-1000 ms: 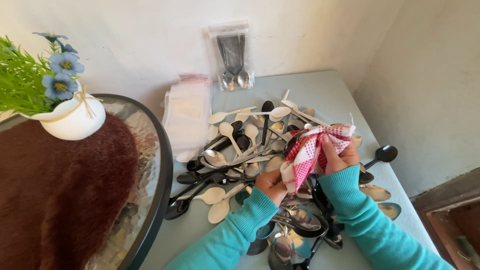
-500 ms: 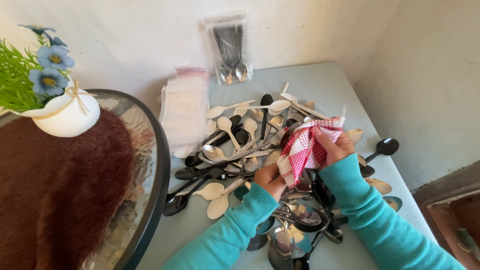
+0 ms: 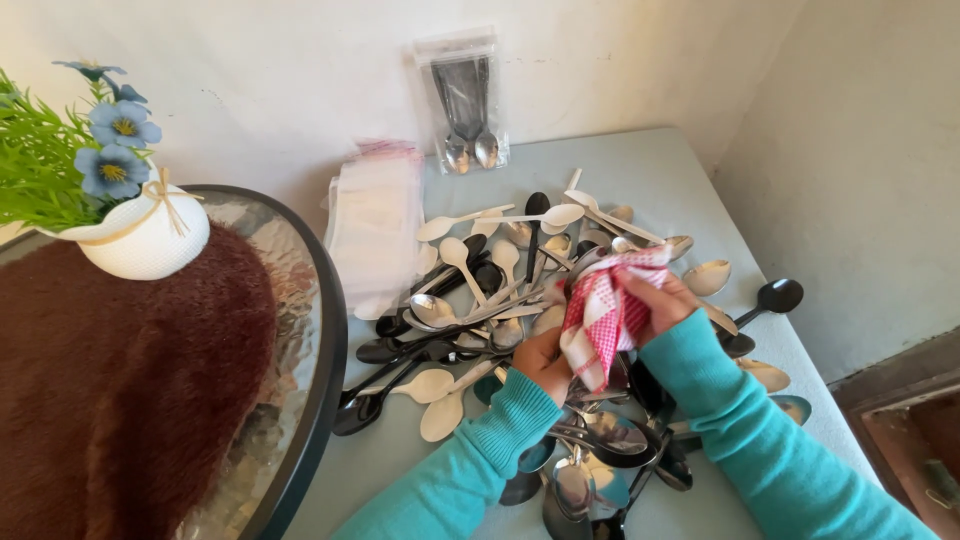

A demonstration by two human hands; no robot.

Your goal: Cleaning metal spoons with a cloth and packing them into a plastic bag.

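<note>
Two hands in teal sleeves meet over a heap of spoons (image 3: 500,290) on a pale blue table (image 3: 650,170), both closed on a red-and-white checked cloth (image 3: 603,315). The right hand (image 3: 660,300) comes in from the lower right, forearm slanting up toward the middle of the table, its fingers curled together over the upper part of the cloth. The left hand (image 3: 545,362) rises from the bottom edge, knuckles up, fingers folded around the cloth's lower end; what lies inside the folds is hidden. The bunched cloth runs on a slant, its long axis from upper right, near the right hand, down to lower left at the left hand, and it hangs just above the middle of the pile. White, black and shiny metal spoons lie crossed every way beneath the wrists. Behind the heap a stack of clear plastic sleeves (image 3: 375,230) lies flat, and a clear packet holding metal spoons (image 3: 465,100) leans on the wall. At left a white pot of blue flowers (image 3: 130,225) sits on a brown furry mat atop a round glass table (image 3: 310,330).
</note>
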